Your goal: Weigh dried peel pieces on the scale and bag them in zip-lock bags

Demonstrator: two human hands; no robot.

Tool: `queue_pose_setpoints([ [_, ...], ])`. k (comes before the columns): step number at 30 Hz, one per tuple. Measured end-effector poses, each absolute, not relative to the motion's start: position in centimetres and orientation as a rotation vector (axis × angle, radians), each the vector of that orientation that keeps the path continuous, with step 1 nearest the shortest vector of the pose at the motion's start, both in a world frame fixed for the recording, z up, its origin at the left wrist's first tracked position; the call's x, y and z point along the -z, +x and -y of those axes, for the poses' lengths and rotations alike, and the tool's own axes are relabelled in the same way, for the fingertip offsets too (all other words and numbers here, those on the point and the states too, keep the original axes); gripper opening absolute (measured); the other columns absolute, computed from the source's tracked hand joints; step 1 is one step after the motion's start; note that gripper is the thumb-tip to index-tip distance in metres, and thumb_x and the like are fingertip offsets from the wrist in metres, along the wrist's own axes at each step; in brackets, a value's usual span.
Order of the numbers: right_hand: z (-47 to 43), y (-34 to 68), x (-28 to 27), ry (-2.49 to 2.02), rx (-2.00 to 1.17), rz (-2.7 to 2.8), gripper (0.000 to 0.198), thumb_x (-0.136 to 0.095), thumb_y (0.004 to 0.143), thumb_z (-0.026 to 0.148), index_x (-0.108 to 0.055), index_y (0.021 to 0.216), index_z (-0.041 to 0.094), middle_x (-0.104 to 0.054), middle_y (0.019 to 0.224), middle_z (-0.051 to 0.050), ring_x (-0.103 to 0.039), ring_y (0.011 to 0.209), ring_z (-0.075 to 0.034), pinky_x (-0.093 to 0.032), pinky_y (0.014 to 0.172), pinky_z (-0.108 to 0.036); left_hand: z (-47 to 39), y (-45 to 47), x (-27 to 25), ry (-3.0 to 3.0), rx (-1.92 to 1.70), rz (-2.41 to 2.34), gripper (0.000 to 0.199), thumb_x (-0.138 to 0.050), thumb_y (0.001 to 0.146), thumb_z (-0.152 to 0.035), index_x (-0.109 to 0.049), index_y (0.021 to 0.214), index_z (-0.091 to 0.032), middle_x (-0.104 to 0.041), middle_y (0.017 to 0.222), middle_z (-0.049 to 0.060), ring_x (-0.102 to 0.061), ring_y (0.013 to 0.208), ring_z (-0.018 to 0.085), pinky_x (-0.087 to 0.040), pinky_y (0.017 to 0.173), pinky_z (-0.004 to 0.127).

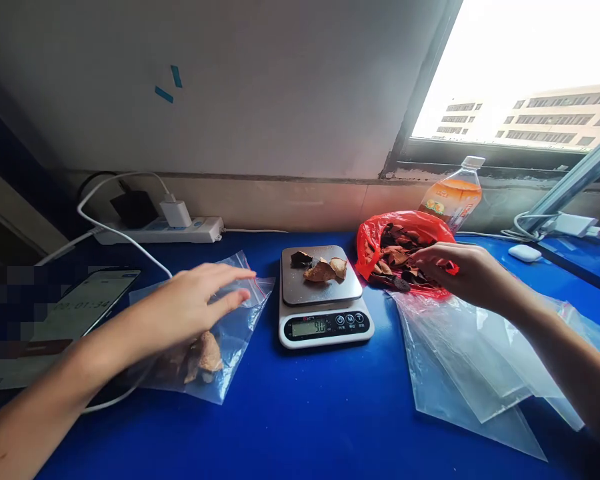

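Loosely, the left hand [193,301] hangs over a clear zip bag [243,337], its thumb apart from the extended fingers and nothing held between them; whether it touches the plastic cannot be told. Over at the red bag [367,248], the right hand [463,265] curls its fingers down at the heap of brown pieces [396,257], though whether the fingertips pinch one is hidden. Between the hands, a few loose pieces [320,270] lie on the digital scale [296,291], just beside the red bag.
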State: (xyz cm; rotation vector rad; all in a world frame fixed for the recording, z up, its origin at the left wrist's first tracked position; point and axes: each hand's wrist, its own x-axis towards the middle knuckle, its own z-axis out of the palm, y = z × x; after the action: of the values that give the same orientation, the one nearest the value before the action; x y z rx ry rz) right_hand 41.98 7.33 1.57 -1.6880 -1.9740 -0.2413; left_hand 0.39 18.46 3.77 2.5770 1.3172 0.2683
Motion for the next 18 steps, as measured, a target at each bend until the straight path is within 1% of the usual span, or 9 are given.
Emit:
queue_pose_setpoints([
  [2, -8.4, 42.6, -0.9, -1.706, 0.244, 2.029, 0.021, -0.052, 0.09, 0.024, -0.073, 0.087, 0.02, -0.076, 0.087, -0.01, -0.067, 0.072, -0.019, -0.049, 0.067, -0.032, -19.0, 1.8, -4.9, 2.51, -0.527, -1.398, 0.049, -0.046, 0.087, -0.058, -0.068, 0.118, -0.028, -0.069, 0.125, 0.003, -0.062, 0.116, 0.029, -0.049, 0.097, 0.038],
  [3, -9.0, 42.6, -0.9, -1.699, 0.255, 2.062, 0.022, -0.052, 0.09, 0.023, -0.073, 0.087, 0.02, -0.076, 0.088, -0.011, -0.067, 0.074, -0.019, -0.048, 0.068, -0.032, -19.4, 2.6, -5.4, 2.495, -0.618, -1.421, 0.044, -0.049, 0.087, -0.055, -0.07, 0.113, -0.027, -0.071, 0.119, 0.003, -0.064, 0.109, 0.027, -0.051, 0.09, 0.035],
  [5, -10.0, 42.3, -1.3, -1.663, 0.274, 2.101, 0.023, -0.051, 0.092, 0.024, -0.074, 0.087, 0.019, -0.075, 0.09, -0.011, -0.066, 0.077, -0.019, -0.048, 0.071, -0.032, -20.0, 4.5, -6.1, 2.519, -0.696, -1.407, 0.034, -0.053, 0.086, -0.048, -0.072, 0.105, -0.027, -0.075, 0.105, 0.001, -0.067, 0.092, 0.023, -0.05, 0.079, 0.03],
  [8, -10.2, 41.8, -1.6, -1.607, 0.306, 2.121, 0.024, -0.05, 0.093, 0.025, -0.073, 0.088, 0.018, -0.074, 0.089, -0.011, -0.065, 0.076, -0.019, -0.048, 0.07, -0.032, -21.2, 7.1, -6.2, 2.606, -0.68, -1.321, 0.028, -0.054, 0.085, -0.039, -0.073, 0.099, -0.024, -0.073, 0.083, -0.001, -0.063, 0.071, 0.017, -0.046, 0.069, 0.027],
  [10, -9.6, 41.8, -1.3, -1.602, 0.331, 2.132, 0.024, -0.05, 0.092, 0.023, -0.073, 0.085, 0.019, -0.072, 0.085, -0.009, -0.064, 0.072, -0.019, -0.047, 0.066, -0.032, -21.9, 8.3, -6.0, 2.647, -0.656, -1.253, 0.028, -0.054, 0.084, -0.037, -0.073, 0.098, -0.022, -0.071, 0.076, -0.001, -0.06, 0.066, 0.015, -0.043, 0.065, 0.025],
  [12, -8.7, 42.1, -0.9, -1.607, 0.33, 2.125, 0.024, -0.051, 0.091, 0.022, -0.073, 0.082, 0.021, -0.072, 0.083, -0.009, -0.064, 0.071, -0.019, -0.048, 0.064, -0.032, -22.2, 9.0, -5.7, 2.653, -0.647, -1.215, 0.028, -0.055, 0.084, -0.038, -0.073, 0.098, -0.022, -0.07, 0.074, -0.001, -0.059, 0.064, 0.014, -0.042, 0.063, 0.025],
  [15, -7.8, 42.6, -0.6, -1.633, 0.294, 2.061, 0.024, -0.051, 0.092, 0.023, -0.074, 0.085, 0.021, -0.073, 0.086, -0.009, -0.066, 0.074, -0.019, -0.05, 0.067, -0.032, -21.9, 9.1, -5.5, 2.638, -0.654, -1.226, 0.03, -0.055, 0.084, -0.04, -0.074, 0.098, -0.022, -0.069, 0.073, -0.002, -0.056, 0.06, 0.014, -0.04, 0.06, 0.025],
  [18, -7.7, 42.8, -0.6, -1.66, 0.287, 2.055, 0.025, -0.05, 0.092, 0.023, -0.074, 0.087, 0.02, -0.073, 0.085, -0.009, -0.065, 0.074, -0.019, -0.049, 0.069, -0.032, -21.1, 8.4, -5.2, 2.629, -0.613, -1.262, 0.03, -0.054, 0.085, -0.043, -0.074, 0.099, -0.024, -0.068, 0.072, -0.002, -0.055, 0.058, 0.014, -0.04, 0.059, 0.026],
])
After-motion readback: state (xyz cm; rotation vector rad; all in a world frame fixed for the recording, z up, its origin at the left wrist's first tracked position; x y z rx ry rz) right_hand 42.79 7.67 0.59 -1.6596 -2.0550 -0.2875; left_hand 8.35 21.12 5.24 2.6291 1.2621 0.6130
